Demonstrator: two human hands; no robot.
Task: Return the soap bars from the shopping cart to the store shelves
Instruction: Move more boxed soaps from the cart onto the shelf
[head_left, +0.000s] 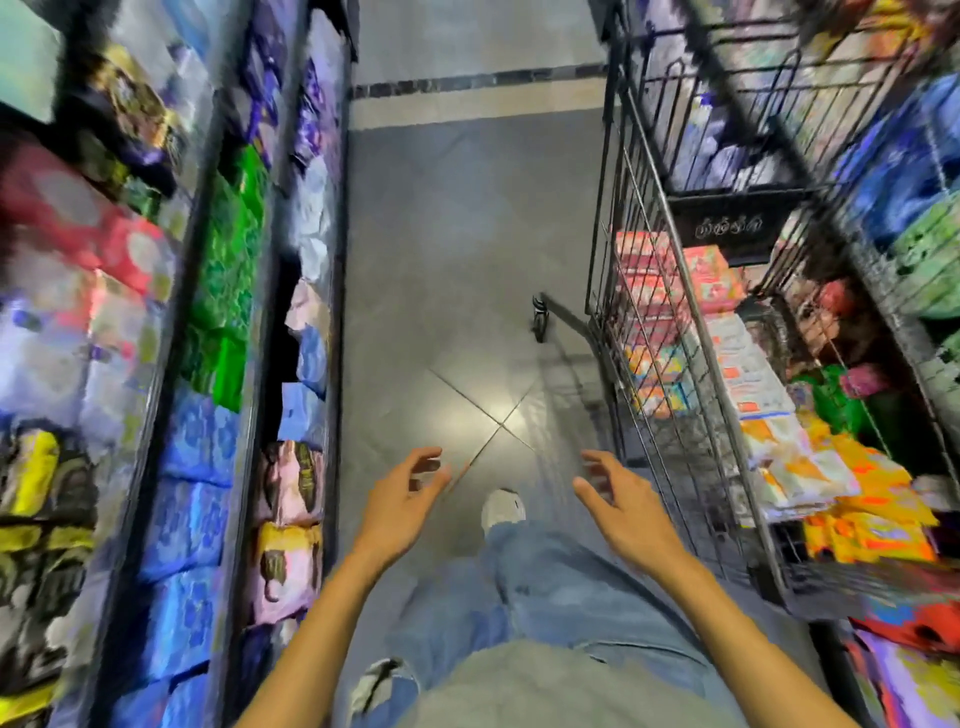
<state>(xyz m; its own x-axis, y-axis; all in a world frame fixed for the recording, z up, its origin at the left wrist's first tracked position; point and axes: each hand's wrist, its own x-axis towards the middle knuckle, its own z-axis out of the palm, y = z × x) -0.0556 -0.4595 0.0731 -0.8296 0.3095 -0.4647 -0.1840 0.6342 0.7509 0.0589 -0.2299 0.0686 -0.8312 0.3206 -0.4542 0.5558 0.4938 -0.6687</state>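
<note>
The wire shopping cart (618, 249) stands at the right of the aisle. It holds stacked soap bars (748, 364) in pink, white, orange and yellow wrappers. The store shelves (260, 364) run down the left side, packed with green, blue, pink and yellow packs. My left hand (402, 501) and my right hand (621, 499) hover over the grey floor in front of me, both empty, with fingers loosely spread. My right hand is just left of the cart's near corner, not touching it. The picture is blurred by motion.
The grey tiled aisle floor (457, 260) runs ahead between shelves and cart. A cart wheel (540, 317) sticks out into the aisle. More stocked shelving (914, 171) rises behind the cart at the right. My legs and a white shoe (501, 509) are below.
</note>
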